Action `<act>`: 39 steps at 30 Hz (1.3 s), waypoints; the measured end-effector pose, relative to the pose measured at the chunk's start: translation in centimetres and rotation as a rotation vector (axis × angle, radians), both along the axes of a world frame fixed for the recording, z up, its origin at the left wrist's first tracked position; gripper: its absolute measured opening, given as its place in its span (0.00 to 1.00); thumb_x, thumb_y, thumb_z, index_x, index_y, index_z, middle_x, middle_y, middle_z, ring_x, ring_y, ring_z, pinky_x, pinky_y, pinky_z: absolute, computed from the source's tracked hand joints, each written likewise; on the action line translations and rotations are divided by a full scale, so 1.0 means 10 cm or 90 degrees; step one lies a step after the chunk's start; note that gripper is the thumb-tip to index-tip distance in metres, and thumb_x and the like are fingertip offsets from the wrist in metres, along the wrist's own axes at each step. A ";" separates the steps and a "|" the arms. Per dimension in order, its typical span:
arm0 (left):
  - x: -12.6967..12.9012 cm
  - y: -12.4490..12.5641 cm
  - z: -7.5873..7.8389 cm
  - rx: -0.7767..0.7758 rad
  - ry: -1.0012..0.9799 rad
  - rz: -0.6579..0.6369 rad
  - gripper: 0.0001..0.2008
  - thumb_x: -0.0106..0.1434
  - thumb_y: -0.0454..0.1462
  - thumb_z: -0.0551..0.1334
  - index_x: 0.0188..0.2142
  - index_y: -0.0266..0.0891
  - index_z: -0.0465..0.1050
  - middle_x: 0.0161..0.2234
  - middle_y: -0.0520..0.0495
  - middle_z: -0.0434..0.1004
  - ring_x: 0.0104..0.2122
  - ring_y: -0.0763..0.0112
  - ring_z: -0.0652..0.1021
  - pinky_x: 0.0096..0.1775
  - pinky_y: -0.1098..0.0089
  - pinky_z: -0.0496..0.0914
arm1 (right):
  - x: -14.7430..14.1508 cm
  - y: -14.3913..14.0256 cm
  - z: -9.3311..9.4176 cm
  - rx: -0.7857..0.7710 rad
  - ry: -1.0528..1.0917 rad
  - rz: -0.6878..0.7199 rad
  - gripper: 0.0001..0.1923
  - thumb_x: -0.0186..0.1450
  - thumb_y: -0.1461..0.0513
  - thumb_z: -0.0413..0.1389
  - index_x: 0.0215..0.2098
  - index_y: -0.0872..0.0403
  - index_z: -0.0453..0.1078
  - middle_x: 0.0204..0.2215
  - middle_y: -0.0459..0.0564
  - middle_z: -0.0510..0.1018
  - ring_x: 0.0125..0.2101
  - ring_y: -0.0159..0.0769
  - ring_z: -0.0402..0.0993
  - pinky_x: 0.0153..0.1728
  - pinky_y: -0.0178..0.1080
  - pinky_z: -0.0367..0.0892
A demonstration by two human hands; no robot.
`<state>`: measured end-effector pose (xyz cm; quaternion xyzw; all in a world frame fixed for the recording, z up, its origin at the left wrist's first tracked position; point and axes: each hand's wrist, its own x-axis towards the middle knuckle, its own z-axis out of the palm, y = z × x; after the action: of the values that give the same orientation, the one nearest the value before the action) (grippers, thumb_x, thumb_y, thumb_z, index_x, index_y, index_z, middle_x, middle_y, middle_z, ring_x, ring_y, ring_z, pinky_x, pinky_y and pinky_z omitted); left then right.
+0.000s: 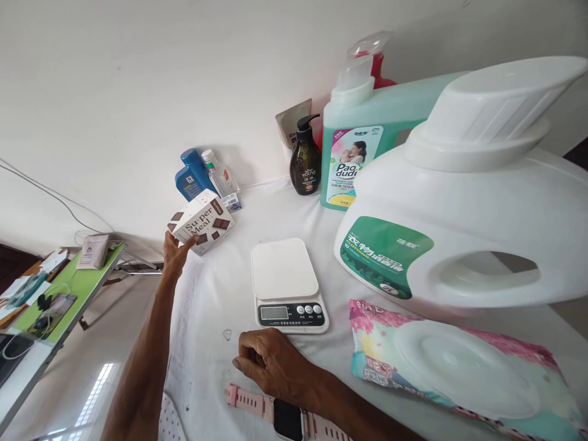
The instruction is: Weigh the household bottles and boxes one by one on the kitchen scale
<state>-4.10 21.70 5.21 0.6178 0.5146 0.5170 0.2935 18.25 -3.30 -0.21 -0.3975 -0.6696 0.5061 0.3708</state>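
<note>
My left hand (175, 252) is closed round the near left end of a white "Su-per Meal" box (209, 223) printed with chocolate pieces. The box is tilted at the far left of the white-covered table. My right hand (273, 361) rests on the cloth with its fingers curled in, and no object shows in it. Just beyond that hand is a white kitchen scale (285, 269) with a bare platform and a blank display. A smartwatch with a pink strap (288, 418) lies by my right wrist, its dark screen facing up, partly covered by my forearm.
Behind the box stand a blue bottle (190, 174) and a clear bottle (218, 171). A dark pump bottle (305, 156), a green detergent jug (340, 116) and a large white jug (413, 202) line the right. Nearer lies a wipes pack (376, 361). A green-topped table (92, 275) stands at left.
</note>
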 end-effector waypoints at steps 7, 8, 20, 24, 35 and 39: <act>-0.04 0.31 0.11 0.056 0.089 -0.067 0.45 0.49 0.40 0.78 0.65 0.44 0.65 0.59 0.42 0.76 0.56 0.57 0.78 0.53 0.61 0.77 | 0.01 0.00 0.03 -0.011 0.008 0.006 0.13 0.64 0.64 0.60 0.25 0.53 0.61 0.22 0.40 0.68 0.24 0.27 0.62 0.30 0.33 0.54; -0.05 0.33 0.12 0.058 0.089 -0.067 0.45 0.49 0.39 0.78 0.65 0.44 0.65 0.58 0.42 0.77 0.56 0.57 0.78 0.52 0.61 0.78 | 0.01 0.00 0.03 -0.008 0.008 0.004 0.13 0.64 0.64 0.60 0.25 0.53 0.61 0.22 0.40 0.67 0.24 0.27 0.62 0.29 0.32 0.54; -0.15 0.45 0.15 0.017 0.078 -0.078 0.49 0.47 0.37 0.80 0.67 0.46 0.63 0.57 0.43 0.78 0.54 0.57 0.79 0.53 0.60 0.78 | -0.01 0.01 0.01 0.001 -0.018 0.000 0.13 0.63 0.64 0.61 0.25 0.53 0.62 0.22 0.40 0.69 0.24 0.26 0.63 0.28 0.31 0.54; -0.26 0.46 0.15 0.019 0.082 -0.073 0.50 0.44 0.37 0.80 0.65 0.44 0.63 0.56 0.41 0.78 0.54 0.55 0.80 0.54 0.56 0.78 | -0.01 0.00 0.00 -0.001 -0.028 -0.004 0.11 0.64 0.62 0.62 0.26 0.53 0.65 0.24 0.42 0.73 0.25 0.28 0.65 0.28 0.31 0.55; -0.30 0.73 0.04 -0.009 0.108 0.082 0.39 0.44 0.42 0.79 0.56 0.41 0.71 0.48 0.42 0.81 0.49 0.52 0.80 0.55 0.46 0.76 | -0.02 0.00 0.00 -0.015 -0.034 -0.002 0.11 0.63 0.62 0.62 0.26 0.54 0.67 0.23 0.41 0.72 0.24 0.26 0.64 0.27 0.30 0.55; -0.18 0.88 0.00 -0.036 0.133 0.125 0.34 0.45 0.45 0.78 0.51 0.41 0.73 0.46 0.42 0.81 0.47 0.53 0.80 0.54 0.46 0.75 | -0.02 0.00 -0.01 -0.018 -0.043 -0.003 0.11 0.63 0.62 0.63 0.26 0.53 0.66 0.22 0.40 0.70 0.24 0.26 0.64 0.27 0.30 0.54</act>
<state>-5.93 30.52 5.21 0.6062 0.6147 0.4617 0.2035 18.03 -3.26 -0.35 -0.4211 -0.6735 0.5010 0.3437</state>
